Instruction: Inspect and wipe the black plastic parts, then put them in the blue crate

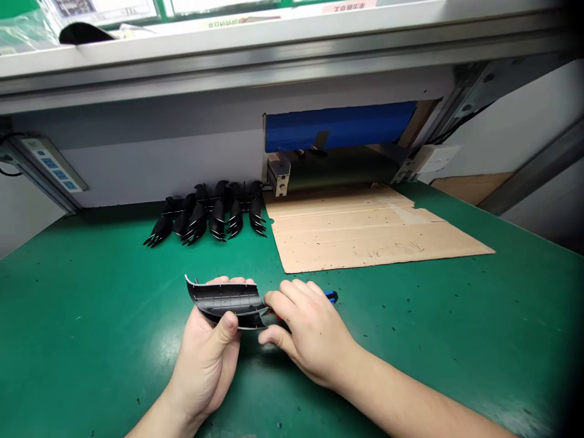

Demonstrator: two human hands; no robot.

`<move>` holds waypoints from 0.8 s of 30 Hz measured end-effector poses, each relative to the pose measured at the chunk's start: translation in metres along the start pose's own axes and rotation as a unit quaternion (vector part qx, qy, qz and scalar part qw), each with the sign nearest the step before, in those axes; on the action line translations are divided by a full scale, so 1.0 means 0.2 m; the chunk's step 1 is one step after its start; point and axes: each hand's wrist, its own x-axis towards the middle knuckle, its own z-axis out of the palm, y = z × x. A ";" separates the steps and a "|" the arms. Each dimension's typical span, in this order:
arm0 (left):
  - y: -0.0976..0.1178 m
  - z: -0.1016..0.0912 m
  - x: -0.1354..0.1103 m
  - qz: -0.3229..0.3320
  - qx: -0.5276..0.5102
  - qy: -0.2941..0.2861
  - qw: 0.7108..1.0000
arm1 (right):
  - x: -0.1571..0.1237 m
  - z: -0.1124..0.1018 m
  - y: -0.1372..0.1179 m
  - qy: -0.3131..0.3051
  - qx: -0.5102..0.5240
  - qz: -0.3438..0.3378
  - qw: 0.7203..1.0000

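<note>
A curved black plastic shell (228,298), ribbed inside, rests in my left hand (210,353). My left thumb presses on its near edge while the fingers support it from behind. My right hand (310,334) is closed around a small hand tool, mostly hidden by the fingers. Its blue and black handle end (332,297) sticks out beyond the knuckles, and a bit of red shows at the fingers. The tool's tip is at the right end of the shell, where the right fingertips also are.
Several black curved plastic parts (219,213) lie in a row at the back of the green table (114,304). A flattened cardboard sheet (365,234) lies before a wall opening with a blue flap (337,126). A power strip (53,164) is at left. Small black scraps dot the table.
</note>
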 end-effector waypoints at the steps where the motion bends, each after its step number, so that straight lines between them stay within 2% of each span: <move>1: 0.00 0.00 0.00 0.004 -0.003 -0.002 1.000 | 0.00 0.00 0.00 -0.005 -0.013 0.001 1.000; 7: 0.00 -0.02 -0.01 0.018 0.003 -0.026 1.000 | -0.01 0.02 -0.03 0.008 -0.063 0.004 0.998; 16: 0.01 -0.04 -0.02 0.025 0.031 -0.075 0.996 | -0.03 0.06 -0.01 -0.015 -0.066 -0.025 0.997; 20: 0.02 -0.04 -0.02 0.026 0.027 -0.089 0.995 | -0.03 0.04 -0.01 -0.044 0.005 -0.012 0.999; 24: 0.02 -0.03 -0.02 0.026 0.004 -0.066 0.997 | -0.01 -0.01 -0.01 -0.092 0.170 0.002 0.981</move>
